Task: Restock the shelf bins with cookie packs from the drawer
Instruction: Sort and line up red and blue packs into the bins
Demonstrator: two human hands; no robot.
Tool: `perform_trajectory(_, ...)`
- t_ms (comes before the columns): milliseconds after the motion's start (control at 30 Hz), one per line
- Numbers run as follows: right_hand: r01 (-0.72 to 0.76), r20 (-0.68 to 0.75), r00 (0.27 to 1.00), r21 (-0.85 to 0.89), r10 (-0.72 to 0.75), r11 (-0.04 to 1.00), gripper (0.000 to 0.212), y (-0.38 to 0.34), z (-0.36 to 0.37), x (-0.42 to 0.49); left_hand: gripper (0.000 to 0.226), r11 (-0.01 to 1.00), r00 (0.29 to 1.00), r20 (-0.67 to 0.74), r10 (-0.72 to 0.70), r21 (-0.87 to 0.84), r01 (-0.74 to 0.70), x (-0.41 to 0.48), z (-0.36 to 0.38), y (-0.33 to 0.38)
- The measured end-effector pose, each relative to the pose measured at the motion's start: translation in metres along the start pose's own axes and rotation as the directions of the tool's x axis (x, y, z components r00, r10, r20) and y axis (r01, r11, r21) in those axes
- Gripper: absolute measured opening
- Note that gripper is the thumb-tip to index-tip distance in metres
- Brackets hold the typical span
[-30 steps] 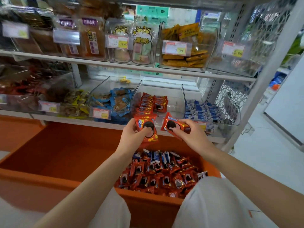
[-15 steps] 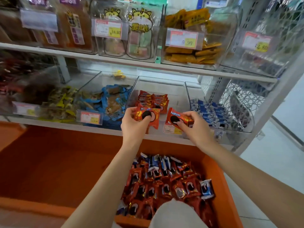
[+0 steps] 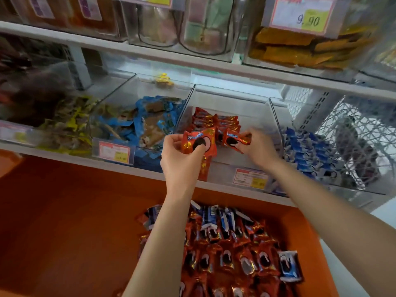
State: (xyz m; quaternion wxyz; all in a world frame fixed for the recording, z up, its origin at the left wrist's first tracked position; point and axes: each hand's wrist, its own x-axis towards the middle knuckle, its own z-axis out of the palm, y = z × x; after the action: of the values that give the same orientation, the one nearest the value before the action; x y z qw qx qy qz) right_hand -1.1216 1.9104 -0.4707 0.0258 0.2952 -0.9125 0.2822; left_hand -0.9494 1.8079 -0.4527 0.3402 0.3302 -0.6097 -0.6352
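Note:
My left hand (image 3: 182, 159) pinches a red cookie pack (image 3: 201, 142), with another red pack hanging below it, at the front of a clear shelf bin (image 3: 263, 116). My right hand (image 3: 260, 146) grips a second red cookie pack (image 3: 234, 140) just inside the same bin. Behind both packs, a row of red packs (image 3: 214, 122) stands in the bin. Below, the open orange drawer (image 3: 75, 221) holds a heap of red and blue cookie packs (image 3: 231, 254) on its right side.
A bin of blue cookie packs (image 3: 310, 151) stands right of the red bin. A bin of blue-brown snacks (image 3: 145, 123) and one of yellow snacks (image 3: 66, 129) stand to the left. An upper shelf (image 3: 192, 58) with clear jars overhangs. Price tags (image 3: 250, 177) front the bins.
Both hands have moved up and forward from above the drawer, carrying their red packs to the red bin's front. The view has closed in on the shelf.

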Motion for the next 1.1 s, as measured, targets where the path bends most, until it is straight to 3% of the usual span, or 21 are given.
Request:
perform_trajectory(267,0.033,0.149,0.989,-0.186,-0.005,0.982,0.034,0.017,0.03,0.051,0.034,0.994,0.996,0.049,0.076,0.076,-0.08,0.007,0.004,0.0)
perform_trajectory(533,0.095,0.143,0.988,-0.273,-0.057,0.957,0.032,0.024,0.043,0.062,0.03,0.994,0.997,0.046,0.061,0.085,-0.064,0.017,-0.004,-0.006)
perform_trajectory(833,0.249,0.158,0.968,-0.561,-0.193,0.789,0.034,0.015,0.039,0.07,0.03,0.995,0.995,0.094,0.031,0.095,-0.04,0.015,0.003,-0.009)
perform_trajectory(933,0.272,0.168,0.962,-0.58,-0.214,0.768,0.032,0.012,0.04,0.068,0.03,0.995,0.993,0.111,0.041,0.091,-0.051,0.014,0.003,-0.009)
perform_trajectory(1100,0.242,0.196,0.967,-0.512,-0.162,0.824,0.033,0.008,0.038,0.062,0.031,0.995,0.993,0.101,0.055,0.075,-0.063,0.014,0.001,-0.006)
